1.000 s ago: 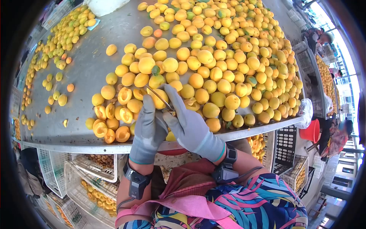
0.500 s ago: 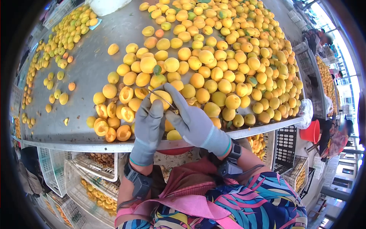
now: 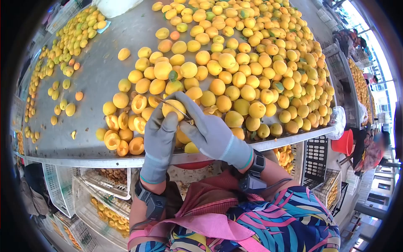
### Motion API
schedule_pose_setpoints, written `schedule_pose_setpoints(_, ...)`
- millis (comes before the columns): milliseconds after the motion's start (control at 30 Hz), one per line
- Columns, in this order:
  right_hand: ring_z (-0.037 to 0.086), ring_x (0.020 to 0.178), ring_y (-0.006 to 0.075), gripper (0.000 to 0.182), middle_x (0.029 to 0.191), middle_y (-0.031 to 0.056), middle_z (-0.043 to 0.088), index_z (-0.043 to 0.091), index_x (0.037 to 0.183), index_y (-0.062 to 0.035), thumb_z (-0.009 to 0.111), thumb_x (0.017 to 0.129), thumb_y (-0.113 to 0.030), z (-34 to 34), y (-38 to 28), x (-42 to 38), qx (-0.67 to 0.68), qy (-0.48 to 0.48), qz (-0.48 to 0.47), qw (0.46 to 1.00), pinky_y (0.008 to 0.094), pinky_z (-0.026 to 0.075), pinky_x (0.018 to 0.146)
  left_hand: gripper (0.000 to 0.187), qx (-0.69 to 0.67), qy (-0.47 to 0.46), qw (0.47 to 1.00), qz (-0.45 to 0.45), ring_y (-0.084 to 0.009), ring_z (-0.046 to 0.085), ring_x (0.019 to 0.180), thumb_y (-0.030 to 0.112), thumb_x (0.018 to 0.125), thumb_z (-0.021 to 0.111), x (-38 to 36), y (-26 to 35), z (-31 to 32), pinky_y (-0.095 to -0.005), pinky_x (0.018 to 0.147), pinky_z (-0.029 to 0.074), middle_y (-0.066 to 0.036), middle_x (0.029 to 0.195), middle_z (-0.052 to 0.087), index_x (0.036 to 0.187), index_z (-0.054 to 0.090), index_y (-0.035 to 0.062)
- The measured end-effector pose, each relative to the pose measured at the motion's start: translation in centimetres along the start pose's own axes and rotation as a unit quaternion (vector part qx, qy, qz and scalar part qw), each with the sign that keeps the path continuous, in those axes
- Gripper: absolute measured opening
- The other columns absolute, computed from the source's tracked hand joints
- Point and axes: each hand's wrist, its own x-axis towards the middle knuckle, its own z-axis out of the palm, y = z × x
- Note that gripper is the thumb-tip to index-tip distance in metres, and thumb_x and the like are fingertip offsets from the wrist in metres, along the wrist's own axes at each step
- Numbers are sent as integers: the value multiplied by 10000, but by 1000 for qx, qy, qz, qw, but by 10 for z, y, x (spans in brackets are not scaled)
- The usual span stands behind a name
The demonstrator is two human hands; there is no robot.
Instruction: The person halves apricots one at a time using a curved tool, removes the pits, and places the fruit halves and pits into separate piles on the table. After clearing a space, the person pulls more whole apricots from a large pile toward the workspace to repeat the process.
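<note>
A yellow apricot [image 3: 172,108] is gripped between the thumb and fingers of my left hand [image 3: 160,136], which wears a grey glove. In my right hand [image 3: 212,136], gloved too, is a small thin knife [image 3: 178,110], its blade lying across the apricot's top. Both hands are close together over the table's front edge. Left of them lie several apricot halves [image 3: 136,145], cut faces showing orange flesh and hollows. Whole apricots [image 3: 239,80] crowd the table just beyond my fingers.
The metal table [image 3: 98,67] has a raised front rim. Smaller greenish apricots [image 3: 77,38] lie at the far left. Below stand white crates [image 3: 77,197] with cut fruit and a black crate [image 3: 315,157]. A red bucket [image 3: 343,143] is at the right, near another person [image 3: 371,147].
The hands and apricot have shifted very slightly left. The knife stays across the apricot, its blade angled a little more steeply down to the right.
</note>
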Motion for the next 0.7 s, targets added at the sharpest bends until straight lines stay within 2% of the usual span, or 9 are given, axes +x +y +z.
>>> schedule_pose_setpoints(133,589,578,344,641,662,186,580,199,1427,-30,505,909,-252,-1,6,-6,-15,14,-12,1000,424,447,510,469,-59,9,998,-38,-110,552,991,186,877,643,-2,0,0,-246,866,453,-57,1113,589,1257,479,-36)
schedule_pose_setpoints(200,595,592,343,626,670,188,584,215,1423,-40,502,911,-257,-5,4,-6,-22,8,-25,999,428,451,519,469,182,-42,982,22,-120,562,985,172,869,653,-3,13,-2,-253,856,463,-62,1118,593,1250,482,-42)
schedule_pose_setpoints(267,603,617,349,601,694,192,594,242,1412,-54,499,911,-264,-14,-9,-4,-20,-53,43,997,436,457,533,464,182,-41,982,13,-120,562,986,159,866,655,-3,14,-7,-254,854,465,-62,1119,593,1247,484,-43)
schedule_pose_setpoints(333,604,620,352,592,708,192,598,249,1408,-56,497,911,-264,-8,-6,-2,-10,-32,33,999,436,458,532,458,182,-44,982,7,-119,562,987,146,863,657,-1,11,-8,-256,853,466,-63,1121,592,1243,486,-44)
schedule_pose_setpoints(500,601,621,360,586,741,194,607,255,1401,-46,495,913,-264,2,1,-2,12,29,6,999,437,460,533,466,-68,39,995,-60,-114,571,961,129,851,663,-3,-1,-3,-245,846,466,-54,1065,606,1247,490,-44)
schedule_pose_setpoints(533,602,626,357,589,736,192,607,255,1399,-36,497,914,-267,0,0,-4,-4,21,10,1000,435,461,537,466,-72,41,995,-61,-114,571,961,129,851,663,-3,0,-3,-245,846,466,-54,1065,606,1247,490,-44)
schedule_pose_setpoints(600,603,630,355,593,732,191,607,254,1396,-27,499,914,-270,-1,1,-7,-15,13,15,1000,433,462,541,468,141,14,990,19,-115,578,945,145,849,667,-3,9,-2,-242,832,475,-50,1049,611,1243,496,-41)
schedule_pose_setpoints(633,604,637,353,600,729,190,605,252,1396,-21,502,913,-274,-2,4,-7,-35,-3,15,999,431,463,545,468,142,15,990,18,-115,578,945,145,849,667,-3,11,-4,-242,832,475,-50,1049,611,1243,496,-41)
schedule_pose_setpoints(700,605,645,352,607,725,190,604,249,1396,-15,506,912,-278,-3,4,-5,-54,-15,15,998,429,464,550,469,270,-2,961,58,-116,577,947,164,850,669,-3,15,-6,-247,836,476,-50,1056,610,1239,505,-39)
